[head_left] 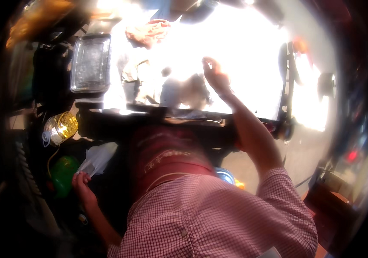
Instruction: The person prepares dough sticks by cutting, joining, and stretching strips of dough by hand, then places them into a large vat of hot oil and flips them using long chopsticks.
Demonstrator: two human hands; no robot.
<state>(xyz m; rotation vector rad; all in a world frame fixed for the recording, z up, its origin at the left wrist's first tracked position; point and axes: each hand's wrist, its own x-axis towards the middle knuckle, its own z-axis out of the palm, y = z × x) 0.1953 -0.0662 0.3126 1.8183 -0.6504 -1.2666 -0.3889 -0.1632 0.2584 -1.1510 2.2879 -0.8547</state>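
Note:
My left hand [84,185], low on the left, grips the edge of a thin white plastic bag [99,158] between thumb and fingers. A green plastic bag or container [64,174] lies just beside it. Over the brightly sunlit worktop [251,74] is my right hand [215,74], its fingers curled; glare hides whether it holds anything. To the left of that hand, dark blurred shapes and crumpled pale pieces [143,82] lie on the worktop. An orange-pink cloth [148,32] rests near the worktop's far side.
A rectangular metal tray [91,63] with a rim sits at the worktop's left end. Below it stands a clear plastic jug of yellow liquid [60,128]. A red apron [171,154] covers my front. A blue round container [225,175] is on the floor, and cardboard boxes [335,190] stand at the lower right.

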